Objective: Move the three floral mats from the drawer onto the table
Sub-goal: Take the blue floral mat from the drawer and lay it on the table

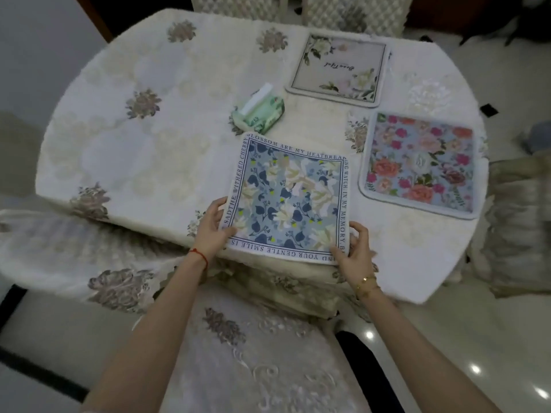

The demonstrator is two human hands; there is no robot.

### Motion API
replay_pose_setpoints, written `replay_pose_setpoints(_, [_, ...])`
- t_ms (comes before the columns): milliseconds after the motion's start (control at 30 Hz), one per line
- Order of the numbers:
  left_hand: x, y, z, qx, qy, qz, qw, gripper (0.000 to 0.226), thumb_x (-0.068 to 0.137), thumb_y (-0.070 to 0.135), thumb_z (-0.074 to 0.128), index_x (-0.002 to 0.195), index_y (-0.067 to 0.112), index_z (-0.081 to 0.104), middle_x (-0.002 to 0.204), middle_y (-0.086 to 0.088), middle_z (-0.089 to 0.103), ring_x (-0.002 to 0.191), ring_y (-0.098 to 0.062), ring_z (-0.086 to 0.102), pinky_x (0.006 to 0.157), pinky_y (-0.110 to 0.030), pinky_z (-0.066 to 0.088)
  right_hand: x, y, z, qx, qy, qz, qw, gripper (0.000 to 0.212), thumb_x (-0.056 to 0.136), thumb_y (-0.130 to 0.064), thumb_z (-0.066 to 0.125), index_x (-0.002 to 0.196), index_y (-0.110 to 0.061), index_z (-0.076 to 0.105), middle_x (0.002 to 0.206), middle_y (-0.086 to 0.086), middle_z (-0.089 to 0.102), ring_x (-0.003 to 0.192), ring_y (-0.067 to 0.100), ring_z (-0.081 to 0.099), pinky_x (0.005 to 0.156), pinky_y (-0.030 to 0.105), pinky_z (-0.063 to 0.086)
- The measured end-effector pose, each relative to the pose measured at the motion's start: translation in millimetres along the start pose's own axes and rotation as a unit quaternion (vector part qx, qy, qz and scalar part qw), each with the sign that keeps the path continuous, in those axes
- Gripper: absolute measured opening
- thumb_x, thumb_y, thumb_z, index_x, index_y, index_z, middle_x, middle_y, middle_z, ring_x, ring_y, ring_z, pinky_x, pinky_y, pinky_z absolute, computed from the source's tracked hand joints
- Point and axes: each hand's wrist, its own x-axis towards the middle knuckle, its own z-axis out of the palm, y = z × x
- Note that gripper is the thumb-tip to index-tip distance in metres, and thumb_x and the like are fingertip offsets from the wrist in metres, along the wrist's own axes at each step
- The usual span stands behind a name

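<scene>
Three floral mats lie on the round table (155, 138). A blue-and-cream mat with a text border (287, 198) rests flat at the near edge. My left hand (213, 226) grips its near left corner and my right hand (353, 248) grips its near right corner. A pink-and-orange rose mat (420, 163) lies to the right. A pale mat with white flowers and script (340, 68) lies at the far side. No drawer is in view.
A green tissue pack (259, 110) sits between the blue mat and the pale mat. Padded chairs stand at the far side (238, 5), at the right (518, 222) and right below me (253, 353). The tablecloth hangs over the near edge.
</scene>
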Motion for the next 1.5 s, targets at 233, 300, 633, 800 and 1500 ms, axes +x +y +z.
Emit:
replay_pose_setpoints(233, [38.7, -18.6, -10.9, 0.006, -0.065, 0.005, 0.998, 0.065, 0.08, -0.012, 0.061, 0.132, 0.02, 0.042, 0.108, 0.001, 0.065, 0.098, -0.013, 0.065, 0.079, -0.036, 0.057, 0.0, 9.6, 23.8, -0.041, 0.06, -0.003, 0.997, 0.057, 0.083, 0.004, 0.068, 0.128, -0.014, 0.037, 0.093, -0.003, 0.068, 0.077, -0.001, 0.066, 0.069, 0.014, 0.053])
replay_pose_setpoints(300, [43.1, -25.6, -12.4, 0.005, -0.069, 0.002, 0.998, 0.065, 0.079, -0.013, 0.061, 0.133, 0.018, 0.041, 0.105, 0.003, 0.065, 0.093, -0.007, 0.066, 0.078, -0.034, 0.057, -0.5, 13.1, 27.6, -0.043, 0.072, -0.001, 0.996, 0.058, 0.082, 0.006, 0.068, 0.128, -0.01, 0.037, 0.093, -0.003, 0.067, 0.076, -0.007, 0.065, 0.067, 0.009, 0.05])
replay_pose_setpoints(633, [46.8, -40.3, -21.2, 0.011, -0.068, 0.014, 0.998, 0.072, 0.08, -0.005, 0.068, 0.142, 0.02, 0.042, 0.128, -0.003, 0.058, 0.109, -0.014, 0.059, 0.091, -0.028, 0.052, -12.6, 24.5, 41.0, -0.04, 0.112, 0.043, 0.992, 0.06, 0.084, 0.002, 0.067, 0.136, -0.011, 0.038, 0.119, 0.006, 0.061, 0.101, 0.015, 0.063, 0.082, 0.013, 0.053])
replay_pose_setpoints(800, [47.5, -46.9, -25.0, 0.045, -0.065, 0.015, 0.997, 0.073, 0.079, -0.002, 0.072, 0.143, 0.015, 0.042, 0.133, -0.007, 0.058, 0.107, -0.016, 0.062, 0.095, -0.035, 0.052, -13.9, 23.7, 38.7, -0.102, 0.106, 0.059, 0.987, 0.061, 0.087, -0.003, 0.065, 0.142, -0.013, 0.04, 0.123, 0.007, 0.063, 0.107, 0.021, 0.063, 0.093, 0.037, 0.053])
replay_pose_setpoints(1500, [181.9, 34.7, 44.3, 0.382, -0.146, 0.32, 0.855, 0.056, 0.098, 0.027, 0.046, 0.149, 0.011, 0.028, 0.157, -0.01, 0.026, 0.147, -0.025, 0.016, 0.121, -0.036, 0.012, 161.8, -31.9, 87.3, -0.477, -0.036, -0.112, 0.871, 0.061, 0.1, -0.04, 0.033, 0.153, -0.017, 0.014, 0.162, 0.001, 0.008, 0.149, 0.022, -0.003, 0.121, 0.043, -0.005])
